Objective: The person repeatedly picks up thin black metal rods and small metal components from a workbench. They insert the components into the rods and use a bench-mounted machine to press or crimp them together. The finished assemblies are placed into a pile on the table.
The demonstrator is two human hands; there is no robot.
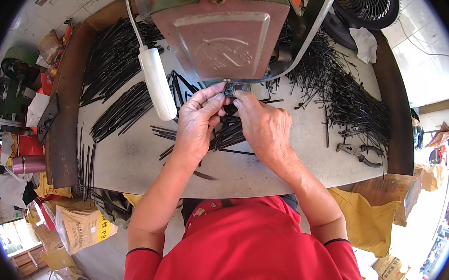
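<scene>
My left hand (200,118) and my right hand (265,123) meet under the lower edge of a green-and-pink machine head (216,40). Between their fingertips is a small dark metal piece (234,90); I cannot tell if it is loose or part of the machine. Both hands are closed, thumbs against fingers, and what each pinches is too small to make out. Several thin black metal rods (230,135) lie loosely crossed on the table beneath my hands. A longer bundle of black rods (123,113) rests to the left of my left hand.
The pale metal table (263,179) has a raised brown rim (64,113). A white lamp (157,83) hangs left of the machine. Rod piles (118,54) lie at the far left, and more rods (350,91) at the right. Pliers (360,152) lie right; a black fan (366,9) stands behind.
</scene>
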